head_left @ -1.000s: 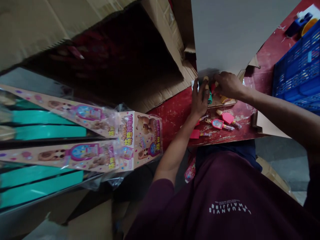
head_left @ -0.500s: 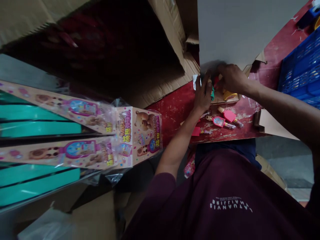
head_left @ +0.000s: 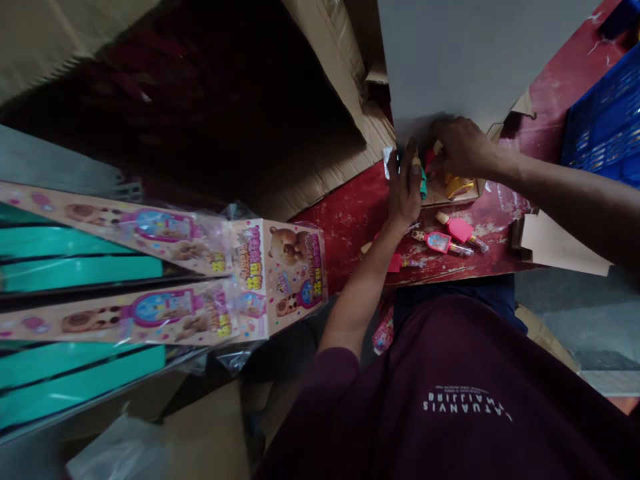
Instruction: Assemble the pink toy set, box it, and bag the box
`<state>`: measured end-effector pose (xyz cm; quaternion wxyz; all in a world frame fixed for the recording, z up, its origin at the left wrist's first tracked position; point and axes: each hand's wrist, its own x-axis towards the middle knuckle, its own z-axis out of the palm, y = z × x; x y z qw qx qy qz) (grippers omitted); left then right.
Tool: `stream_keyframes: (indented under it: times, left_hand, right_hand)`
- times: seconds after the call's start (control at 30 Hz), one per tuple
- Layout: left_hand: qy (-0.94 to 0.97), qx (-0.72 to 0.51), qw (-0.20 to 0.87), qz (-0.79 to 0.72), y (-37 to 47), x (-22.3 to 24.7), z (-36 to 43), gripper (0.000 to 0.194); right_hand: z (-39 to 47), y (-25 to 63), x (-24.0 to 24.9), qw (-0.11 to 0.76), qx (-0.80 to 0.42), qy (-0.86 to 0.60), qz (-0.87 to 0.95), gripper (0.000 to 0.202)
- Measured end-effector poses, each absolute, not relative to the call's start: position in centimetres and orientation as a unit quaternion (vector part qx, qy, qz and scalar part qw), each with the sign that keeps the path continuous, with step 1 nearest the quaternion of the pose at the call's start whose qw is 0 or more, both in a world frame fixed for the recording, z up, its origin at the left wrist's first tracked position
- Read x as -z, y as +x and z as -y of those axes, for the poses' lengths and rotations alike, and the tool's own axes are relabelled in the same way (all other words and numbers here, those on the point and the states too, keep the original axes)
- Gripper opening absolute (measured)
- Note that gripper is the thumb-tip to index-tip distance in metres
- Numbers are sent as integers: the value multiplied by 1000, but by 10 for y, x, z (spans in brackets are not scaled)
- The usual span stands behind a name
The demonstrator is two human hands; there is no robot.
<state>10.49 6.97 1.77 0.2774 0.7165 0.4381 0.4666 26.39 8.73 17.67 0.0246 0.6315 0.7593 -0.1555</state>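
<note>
My left hand (head_left: 405,193) lies at the left edge of a shallow cardboard box (head_left: 443,201), its fingers stretched and apart. Against its thumb side is a green toy (head_left: 423,187) with a beige end, in the box. My right hand (head_left: 463,148) reaches in from the right, fingers bent together around a red toy (head_left: 430,158) with a beige handle; its fingertips are partly hidden. Below that hand, a yellow toy (head_left: 459,187) sits in the box. The box's tall grey lid (head_left: 480,60) stands up behind both hands. Pink lollipop-shaped toys (head_left: 460,229) with clear tubes lie on the red table in front.
A large open carton (head_left: 330,167) with dark red contents stands left of the table (head_left: 345,213). Left of me are bear-printed display cartons (head_left: 295,247) in clear plastic with teal strips. A blue crate (head_left: 603,127) stands right, near a cardboard flap (head_left: 560,243).
The view has shifted slightly. My right hand has moved a little over the box, still at the red toy; my left hand stays at the box's left edge.
</note>
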Motion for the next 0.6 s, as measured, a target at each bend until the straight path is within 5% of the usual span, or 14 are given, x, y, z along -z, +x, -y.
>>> stream_keyframes:
  times: [0.3, 0.6]
  left_hand:
    - [712, -447, 307, -447, 102, -34, -62, 98]
    - [724, -445, 289, -440, 100, -36, -61, 88]
  right_hand:
    - [-87, 255, -162, 129, 98, 606, -779, 46]
    - [-74, 251, -167, 71, 97, 644, -756, 51]
